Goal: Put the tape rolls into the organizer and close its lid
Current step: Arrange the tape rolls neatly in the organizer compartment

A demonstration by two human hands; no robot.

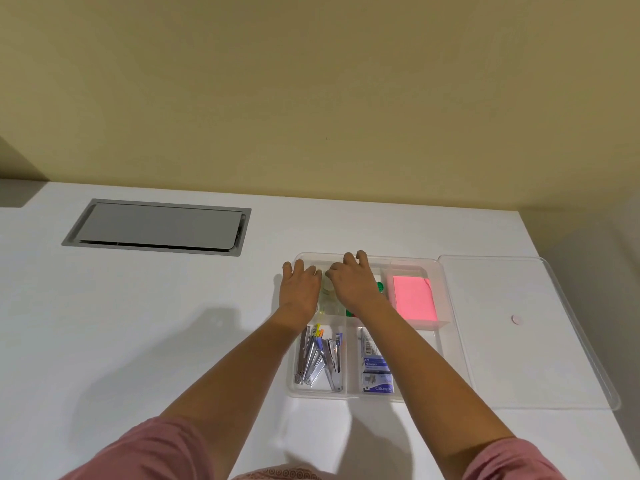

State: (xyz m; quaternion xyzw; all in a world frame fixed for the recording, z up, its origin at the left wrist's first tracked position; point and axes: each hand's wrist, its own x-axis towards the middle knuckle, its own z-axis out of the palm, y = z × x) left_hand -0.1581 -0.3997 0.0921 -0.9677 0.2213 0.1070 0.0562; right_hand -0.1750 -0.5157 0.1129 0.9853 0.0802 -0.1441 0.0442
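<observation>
A clear plastic organizer [446,306] lies on the white table, its lid [519,334] flat on the table to its right. Both hands are over the organizer's far left compartment. My left hand [299,289] rests palm down on the left part, fingers spread. My right hand [353,282] is beside it with fingers curled over clear tape rolls [327,294], which show only in the gap between the hands. Whether either hand grips a roll is hidden.
Other compartments hold a pink sticky-note pad [412,297], green pieces [381,286], metal staplers [318,358] and staple boxes [375,372]. A grey cable hatch [156,226] is set into the table at the far left. The wall stands close behind.
</observation>
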